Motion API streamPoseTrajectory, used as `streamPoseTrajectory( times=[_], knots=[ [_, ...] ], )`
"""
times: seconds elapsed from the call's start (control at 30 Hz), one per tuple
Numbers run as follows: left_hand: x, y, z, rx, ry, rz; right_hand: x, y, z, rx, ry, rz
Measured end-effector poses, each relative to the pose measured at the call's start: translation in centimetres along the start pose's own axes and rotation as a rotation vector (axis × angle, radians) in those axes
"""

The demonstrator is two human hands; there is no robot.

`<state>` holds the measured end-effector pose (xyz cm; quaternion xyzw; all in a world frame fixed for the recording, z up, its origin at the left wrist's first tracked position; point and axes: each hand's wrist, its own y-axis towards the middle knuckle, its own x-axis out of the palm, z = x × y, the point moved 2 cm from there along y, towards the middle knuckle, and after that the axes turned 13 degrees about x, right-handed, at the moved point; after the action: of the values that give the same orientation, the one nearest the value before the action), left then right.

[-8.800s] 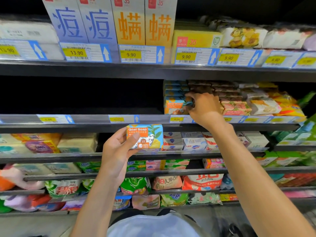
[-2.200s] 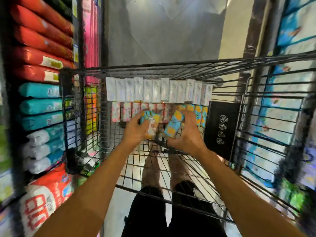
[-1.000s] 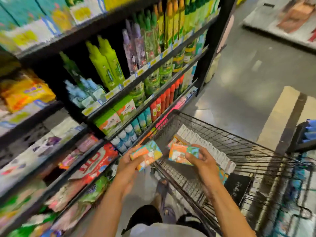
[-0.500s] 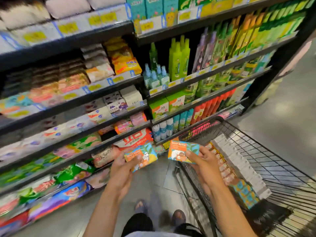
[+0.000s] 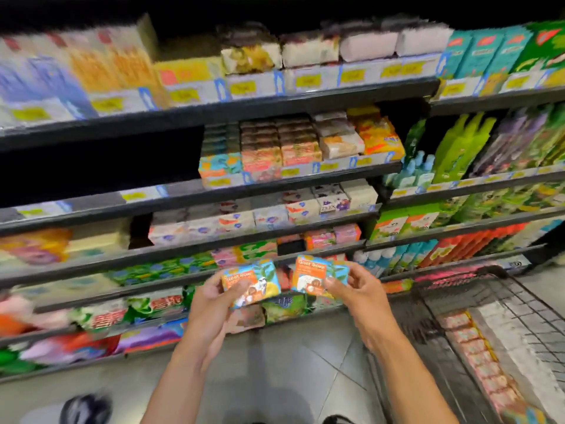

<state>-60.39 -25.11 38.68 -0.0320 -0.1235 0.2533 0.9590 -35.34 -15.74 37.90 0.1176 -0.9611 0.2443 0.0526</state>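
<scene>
I stand facing the soap shelves with a box in each hand. My left hand (image 5: 211, 304) grips an orange-and-blue Goat Soap box (image 5: 255, 281) by its left end and lower edge, tilted slightly. My right hand (image 5: 359, 293) pinches a second Goat Soap box (image 5: 313, 273) by its right end. Both boxes hang in front of the lower shelves at about waist height, a small gap between them. A stack of the same soap boxes (image 5: 220, 166) sits on the second shelf, above and to the left of my hands.
A black wire shopping cart (image 5: 477, 328) stands at my right, with rows of small boxes (image 5: 480, 359) in it. Shelves of soaps and bottles (image 5: 458, 148) fill the view ahead. The left half of the second shelf (image 5: 101, 160) is dark. Grey tiled floor lies below.
My view has swung left and up from the cart to the soap shelves. Both hands rose slightly and still hold their boxes.
</scene>
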Motion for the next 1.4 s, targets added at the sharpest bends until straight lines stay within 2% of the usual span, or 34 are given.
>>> streamPoseTrajectory(
  times=[0.23,0.47,0.63,0.83,1.07,1.4],
  knots=[
    [-9.9,3.7,5.5,0.11,0.109,-0.027,11.8,0.3,-0.9,-0.087,-0.02,-0.033],
    [-14.9,7.0,10.0,0.131,0.113,-0.106,18.0,-0.1,-2.2,-0.128,-0.006,-0.027],
    [-16.5,9.5,11.9,0.141,0.119,-0.124,19.4,0.8,-2.8,-0.153,0.001,0.001],
    [-16.3,13.4,14.9,0.263,0.173,-0.109,20.1,2.0,-3.9,-0.174,0.036,-0.002],
    [-15.4,20.4,17.3,0.352,0.259,-0.095,21.3,6.0,-5.9,-0.188,-0.054,-0.051],
    [-14.9,29.6,17.5,0.333,0.303,-0.131,22.3,10.0,-5.9,-0.243,-0.095,-0.17]
  ],
)
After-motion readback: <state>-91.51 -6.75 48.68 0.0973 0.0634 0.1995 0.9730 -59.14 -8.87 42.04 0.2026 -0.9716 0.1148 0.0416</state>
